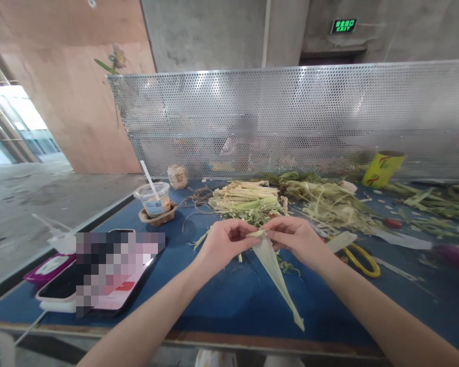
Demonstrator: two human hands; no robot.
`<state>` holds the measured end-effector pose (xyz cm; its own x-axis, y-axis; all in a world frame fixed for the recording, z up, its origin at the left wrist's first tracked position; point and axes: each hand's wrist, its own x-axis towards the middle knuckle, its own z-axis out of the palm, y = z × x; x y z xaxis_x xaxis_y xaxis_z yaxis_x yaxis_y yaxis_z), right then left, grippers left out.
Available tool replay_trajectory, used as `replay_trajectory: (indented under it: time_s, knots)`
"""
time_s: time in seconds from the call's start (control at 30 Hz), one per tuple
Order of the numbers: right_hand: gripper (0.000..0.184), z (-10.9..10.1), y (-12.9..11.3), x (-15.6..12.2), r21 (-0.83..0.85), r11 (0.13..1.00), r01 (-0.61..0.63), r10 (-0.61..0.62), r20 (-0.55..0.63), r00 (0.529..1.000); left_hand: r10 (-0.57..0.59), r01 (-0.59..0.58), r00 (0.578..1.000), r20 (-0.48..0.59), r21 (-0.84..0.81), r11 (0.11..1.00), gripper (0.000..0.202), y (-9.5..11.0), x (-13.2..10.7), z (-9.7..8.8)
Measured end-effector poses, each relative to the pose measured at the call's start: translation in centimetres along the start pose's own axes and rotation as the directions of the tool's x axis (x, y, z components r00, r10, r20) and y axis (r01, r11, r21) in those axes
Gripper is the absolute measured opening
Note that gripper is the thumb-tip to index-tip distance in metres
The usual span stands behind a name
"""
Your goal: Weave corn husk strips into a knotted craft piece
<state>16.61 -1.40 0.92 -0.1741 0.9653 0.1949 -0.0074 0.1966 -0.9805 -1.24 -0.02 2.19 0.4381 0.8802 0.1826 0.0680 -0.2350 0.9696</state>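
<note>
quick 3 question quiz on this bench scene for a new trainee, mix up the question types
1. True or false: both the left hand and the right hand pinch the top end of the pale leaf strip.
2. Which lies on the blue table just beside the right hand? A) yellow-handled scissors B) a hammer C) a plate
3. Fill in: the plastic cup holds a white ____.
Key: 1 true; 2 A; 3 straw
</note>
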Motion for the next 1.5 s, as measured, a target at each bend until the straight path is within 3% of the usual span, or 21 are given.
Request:
replay_trajectory:
  time_s: [0.2,0.3,0.5,0.67,0.77,0.87,1.03,1.2,1.5]
  knots:
    - [0.007,0.06,-0.52,-0.04,-0.031,0.998,0.047,-0.047,0.001,0.999,-0.126,0.152,0.983,0.131,-0.210,0.966,0.028,-0.38,0.16,0.46]
    - [0.006,-0.02,-0.65,-0.03,-0.031,0.999,0.036,-0.036,0.002,0.999,-0.133,0.155,0.987,0.094,-0.279,0.948,0.026,-0.46,0.21,0.41]
    - [0.009,0.02,-0.43,0.12,0.040,0.999,0.028,-0.032,0.093,0.995,-0.087,0.088,0.996,0.013,-0.195,0.977,0.026,-0.58,0.12,0.06]
    - [0.016,0.31,-0.46,0.15,-0.046,0.998,0.031,-0.033,-0.036,0.999,-0.093,0.092,0.996,0.007,-0.193,0.977,0.027,-0.53,0.02,-0.01]
    - [0.022,0.23,-0.41,0.04,-0.056,0.998,0.042,-0.044,-0.035,0.998,-0.093,0.100,0.995,0.043,-0.207,0.973,0.027,-0.33,-0.03,-0.12]
    - [0.016,0.12,-0.20,-0.01,-0.097,0.994,0.058,-0.062,-0.040,0.997,-0.127,0.138,0.990,0.060,-0.241,0.961,0.029,-0.18,0.01,-0.12]
    - [0.013,0.06,0.11,0.13,-0.082,0.990,0.115,-0.120,-0.050,0.992,-0.199,0.199,0.980,0.028,-0.290,0.936,0.030,-0.20,0.13,0.10]
    - [0.007,-0.29,0.02,0.21,0.081,0.992,0.098,-0.099,0.004,0.995,-0.142,0.147,0.989,0.036,-0.291,0.945,0.026,-0.14,0.05,-0.09]
    - [0.013,-0.02,-0.45,0.10,0.140,0.990,-0.003,-0.010,0.094,0.996,-0.022,0.016,0.998,-0.065,-0.096,0.995,0.022,-0.66,0.07,-0.18]
